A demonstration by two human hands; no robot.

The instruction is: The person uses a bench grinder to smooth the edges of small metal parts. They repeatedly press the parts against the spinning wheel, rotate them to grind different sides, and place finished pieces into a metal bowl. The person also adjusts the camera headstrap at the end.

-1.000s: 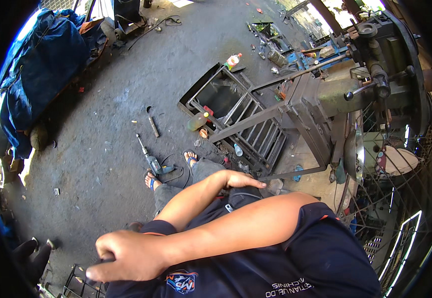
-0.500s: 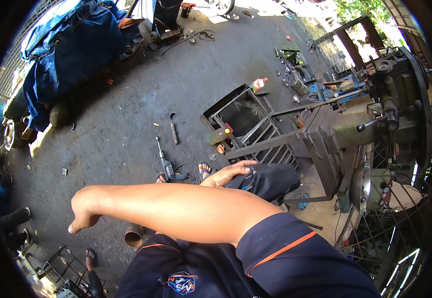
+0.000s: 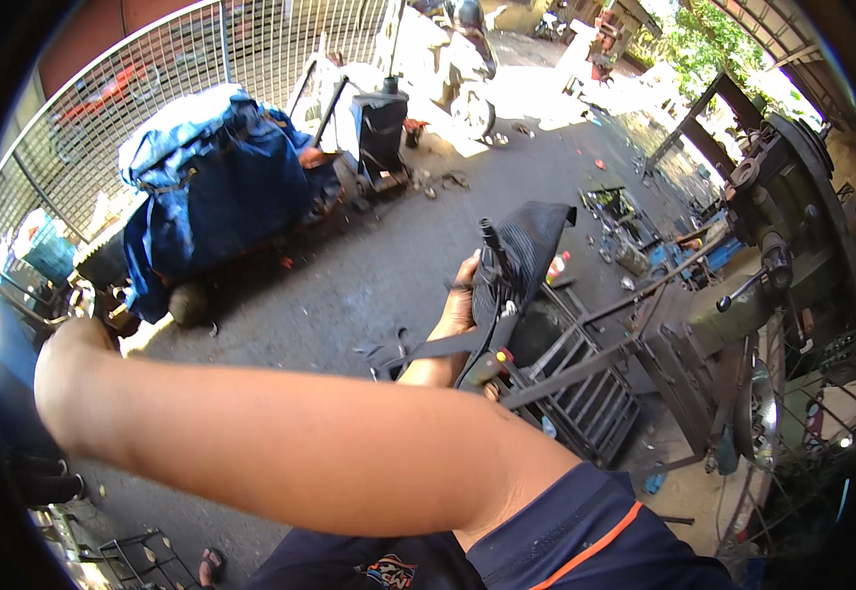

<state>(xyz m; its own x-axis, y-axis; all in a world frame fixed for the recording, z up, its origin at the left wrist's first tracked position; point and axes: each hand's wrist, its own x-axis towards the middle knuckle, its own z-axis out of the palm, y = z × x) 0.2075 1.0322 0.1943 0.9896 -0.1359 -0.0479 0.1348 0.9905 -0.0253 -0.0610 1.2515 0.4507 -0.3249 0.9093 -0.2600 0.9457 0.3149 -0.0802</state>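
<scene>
From the lower right, my right arm reaches across the whole view to the left edge. My right hand [image 3: 76, 339] is bent at the wrist there, and its fingers are hidden. Beyond that arm, my left hand [image 3: 456, 313] is closed on a black bag-like thing [image 3: 538, 244] of mesh fabric. A short black ribbed tube [image 3: 490, 234] sticks up from it. A black strap [image 3: 438, 347] runs from it across my left wrist. My right forearm hides most of my left arm.
A dark metal frame with bars [image 3: 590, 379] stands right of centre, beside a heavy green machine [image 3: 703, 261] with a lever. At the back left a blue tarp [image 3: 226, 211] covers something bulky. A motorbike wheel [image 3: 473, 113] stands far back. Another person's foot [image 3: 212, 564] shows at lower left.
My left hand has lifted the black bag-like thing up and away from me. My right arm has swung farther left. The view has tilted up, bringing in the fence and motorbike.
</scene>
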